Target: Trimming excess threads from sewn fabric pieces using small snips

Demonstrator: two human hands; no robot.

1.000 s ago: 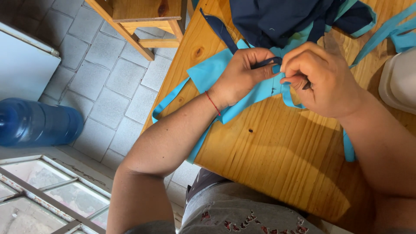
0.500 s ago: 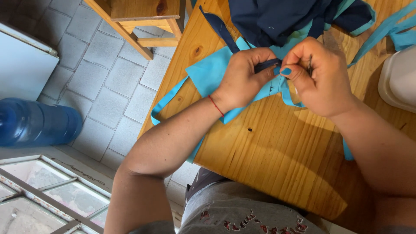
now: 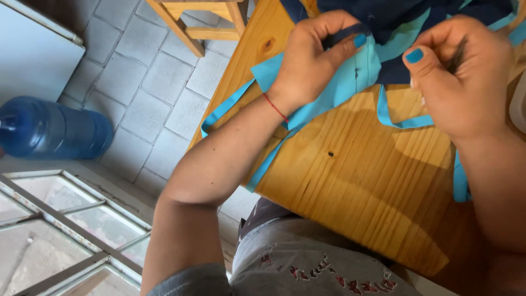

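The light blue fabric piece (image 3: 350,82) lay on the wooden table (image 3: 372,186), pinched at its upper edge under the thumb of the left hand (image 3: 312,60). That hand was closed on the cloth, thumb pressing it against the curled fingers, together with a narrow dark strip (image 3: 342,35) that ran across the fingertips. Just to the right of it, the right hand (image 3: 466,77) was drawn into a tight pinch, thumb against forefinger; whether it held a needle or thread could not be told, since whatever lay between the fingertips was too small to see. Below the right hand a light blue strap (image 3: 400,121) looped across the wood, and another strap (image 3: 224,109) trailed off the table edge beneath the left wrist. Above both hands lay a heap of navy cloth (image 3: 394,13), touching the blue piece. Left of the left forearm, well apart on the grey tiled floor (image 3: 142,82), a large blue water bottle (image 3: 52,131) lay on its side, and a wooden chair (image 3: 208,22) stood just beside the table.
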